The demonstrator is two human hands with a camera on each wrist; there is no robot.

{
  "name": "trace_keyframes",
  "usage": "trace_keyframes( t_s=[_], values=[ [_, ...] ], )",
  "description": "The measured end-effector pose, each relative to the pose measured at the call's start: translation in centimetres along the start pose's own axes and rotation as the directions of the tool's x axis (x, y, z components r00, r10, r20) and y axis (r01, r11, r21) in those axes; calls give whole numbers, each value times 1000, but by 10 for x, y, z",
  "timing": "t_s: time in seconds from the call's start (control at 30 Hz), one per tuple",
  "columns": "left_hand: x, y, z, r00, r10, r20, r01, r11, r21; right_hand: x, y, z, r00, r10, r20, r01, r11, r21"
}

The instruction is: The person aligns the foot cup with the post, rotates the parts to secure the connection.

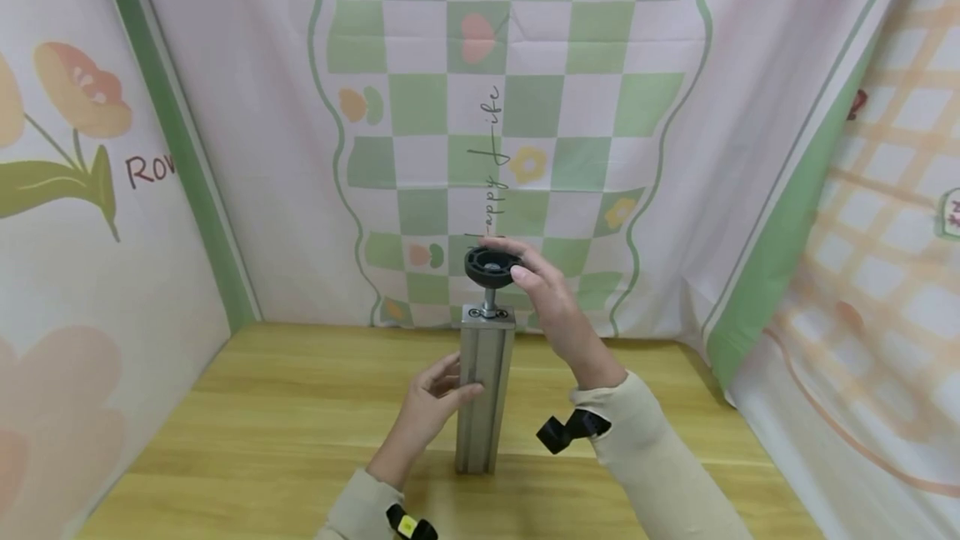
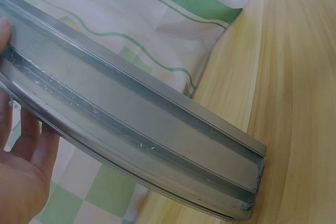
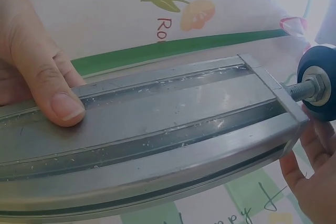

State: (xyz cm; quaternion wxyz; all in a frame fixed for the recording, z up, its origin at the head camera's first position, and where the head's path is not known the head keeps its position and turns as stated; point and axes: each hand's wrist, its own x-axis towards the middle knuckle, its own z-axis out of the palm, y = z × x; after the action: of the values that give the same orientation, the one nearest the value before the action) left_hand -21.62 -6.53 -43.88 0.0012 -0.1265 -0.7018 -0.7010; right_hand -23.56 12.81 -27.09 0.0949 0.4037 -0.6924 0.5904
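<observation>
A silver aluminium profile [image 1: 489, 365] with long grooves stands upright on the table, its lower end [image 2: 247, 182] at the wood. My left hand [image 1: 423, 415] grips it around the middle, thumb across the front face and fingers behind. From the end plate [image 1: 487, 322] on top rises a threaded stem [image 3: 302, 91] with a nut, carrying a black round levelling foot [image 1: 487, 275], hollow side up. My right hand [image 1: 558, 315] holds the foot's rim from the right, thumb on the near side and fingers at the far side. Small pale shavings lie in the profile's grooves.
The wooden table [image 1: 285, 407] spreads around the profile. Behind it hangs a green-and-white checked cloth [image 1: 420, 107]; printed cloths close off the left [image 1: 90, 273] and right [image 1: 885, 340] sides. Black camera straps [image 1: 573, 430] sit on both wrists.
</observation>
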Motion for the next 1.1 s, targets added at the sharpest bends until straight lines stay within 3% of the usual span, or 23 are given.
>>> trace_keyframes(
  t_s=[0.43, 0.77, 0.9, 0.97, 1.1],
  values=[
    [0, 0, 0, 1000, 19, 5, -19, 1000, 6, 0, 2, 2, 998, 19, -58, -23, 997, -72],
    [0, 0, -1, 1000, 32, 2, -32, 999, 13, 6, 1, 7, 988, -42, -151, 1, 966, -260],
    [-1, 0, -1, 999, 38, 1, -38, 999, 11, 5, 2, 12, 985, -79, -152, 25, 944, -330],
    [-1, 1, -1, 999, 35, 3, -35, 999, 10, 5, 2, 13, 988, -84, -132, 40, 951, -306],
    [0, 1, -1, 1000, 27, 7, -27, 1000, -3, 8, 4, 10, 997, -49, -54, 43, 994, -97]
  ],
)
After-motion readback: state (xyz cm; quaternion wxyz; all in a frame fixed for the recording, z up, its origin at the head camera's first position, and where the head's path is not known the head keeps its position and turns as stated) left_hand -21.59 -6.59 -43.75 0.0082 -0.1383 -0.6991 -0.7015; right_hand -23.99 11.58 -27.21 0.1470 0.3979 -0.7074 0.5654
